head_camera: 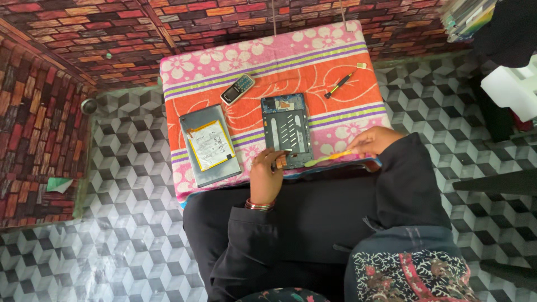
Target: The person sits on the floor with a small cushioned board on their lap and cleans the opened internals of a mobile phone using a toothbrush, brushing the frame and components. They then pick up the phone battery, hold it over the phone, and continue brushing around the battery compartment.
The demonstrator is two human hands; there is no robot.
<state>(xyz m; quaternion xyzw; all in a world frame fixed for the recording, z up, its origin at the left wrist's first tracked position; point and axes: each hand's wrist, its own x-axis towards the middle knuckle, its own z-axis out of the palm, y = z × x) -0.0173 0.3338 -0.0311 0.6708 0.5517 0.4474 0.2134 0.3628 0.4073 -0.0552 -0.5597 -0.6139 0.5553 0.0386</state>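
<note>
Yellow pry tool (330, 158) pinched by right hand (373, 141) | left hand (267, 173) grips tablet frame (286, 130)

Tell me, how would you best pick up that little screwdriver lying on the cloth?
Probably by the black-and-yellow handle of the screwdriver, pinched across its width from above. It lies flat and slanted on the flowered cloth with clear space on both sides; the thin tip end gives less to grip.
</note>
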